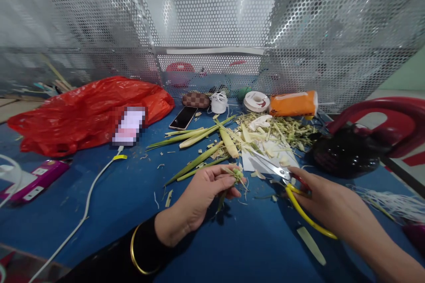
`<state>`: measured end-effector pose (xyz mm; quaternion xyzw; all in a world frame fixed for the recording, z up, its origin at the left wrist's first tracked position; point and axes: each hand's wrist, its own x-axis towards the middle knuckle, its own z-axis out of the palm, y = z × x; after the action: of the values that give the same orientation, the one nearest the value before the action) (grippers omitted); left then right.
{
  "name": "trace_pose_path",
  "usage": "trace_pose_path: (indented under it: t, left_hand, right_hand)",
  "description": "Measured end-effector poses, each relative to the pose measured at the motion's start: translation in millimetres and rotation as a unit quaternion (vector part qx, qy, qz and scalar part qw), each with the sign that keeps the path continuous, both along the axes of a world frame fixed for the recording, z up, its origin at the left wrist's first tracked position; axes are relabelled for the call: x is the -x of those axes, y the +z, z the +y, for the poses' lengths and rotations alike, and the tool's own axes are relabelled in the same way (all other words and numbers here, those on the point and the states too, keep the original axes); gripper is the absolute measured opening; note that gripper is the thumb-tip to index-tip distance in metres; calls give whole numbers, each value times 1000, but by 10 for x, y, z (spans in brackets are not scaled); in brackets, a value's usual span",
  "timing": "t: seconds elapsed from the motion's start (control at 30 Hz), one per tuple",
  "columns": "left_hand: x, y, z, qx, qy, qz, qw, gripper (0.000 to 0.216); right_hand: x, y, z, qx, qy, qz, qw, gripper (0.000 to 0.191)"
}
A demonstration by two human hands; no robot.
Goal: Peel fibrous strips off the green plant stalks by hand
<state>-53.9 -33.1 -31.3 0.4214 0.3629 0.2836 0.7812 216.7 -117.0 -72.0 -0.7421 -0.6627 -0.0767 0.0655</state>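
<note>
My left hand (202,194) is closed in a pinch on a small woven piece of green leaf strip (236,176), held just above the blue table (109,194). My right hand (327,201) grips yellow-handled scissors (282,174), blades open and pointing left toward the leaf piece, a short gap apart. Long green leaf strips (199,137) lie just beyond my left hand. A heap of pale leaf trimmings (279,128) sits behind the scissors on white paper (252,163).
A red plastic bag (83,110) lies at the left, with a phone (183,117), white thread spool (219,102), tape roll (256,101) and orange packet (294,104) along the perforated metal screen. A dark bag (345,150) and red chair (392,110) stand right. A white cable (86,203) crosses the left.
</note>
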Motion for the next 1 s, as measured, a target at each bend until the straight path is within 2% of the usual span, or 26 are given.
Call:
trace_pose_path:
  t: [0.17,0.27,0.37,0.43,0.5,0.53,0.6,0.63,0.67,0.77,0.83,0.9,0.97,1.0]
  left_hand:
    - [6,13,2,3,36,-11,999,36]
    - [-3,10,-2,-28,57,-9,998,37]
    - [-10,-1,-34,-126,97,18,987,34]
    - [-5,-14,-70,-244,129,64,959,36]
    - [10,-34,-106,-382,161,120,902,42]
    - [20,-46,-119,-442,173,139,869,45]
    - [44,-74,-128,-533,188,164,808,48]
    - [57,-91,-123,-570,188,174,781,48]
    - [69,-109,-113,-603,186,183,754,49]
    - [102,-171,-71,-698,170,193,668,54]
    - [115,-202,-57,-743,158,186,623,59]
    - [120,-204,-66,-758,146,183,609,61]
    - [116,-165,-92,-734,132,193,638,58]
    - [110,-133,-104,-702,130,204,671,52]
  right_hand:
    - [-34,-90,18,21,37,-8,999,40]
    - [-52,-49,18,13,61,-13,998,32]
    - [41,121,25,-52,75,44,995,31]
    - [209,291,45,-90,82,164,979,32]
    - [447,462,88,-57,97,348,931,27]
    - [577,534,120,-25,78,442,893,27]
    - [824,632,204,45,50,600,797,33]
    - [927,655,251,56,44,649,757,35]
    - [1013,662,297,68,33,678,731,36]
    - [1162,613,407,73,7,732,678,37]
    - [1191,555,443,78,6,759,647,36]
    - [1188,505,456,77,8,780,621,34]
    - [1163,475,461,60,7,786,615,31]
    - [1144,469,464,47,10,782,621,30]
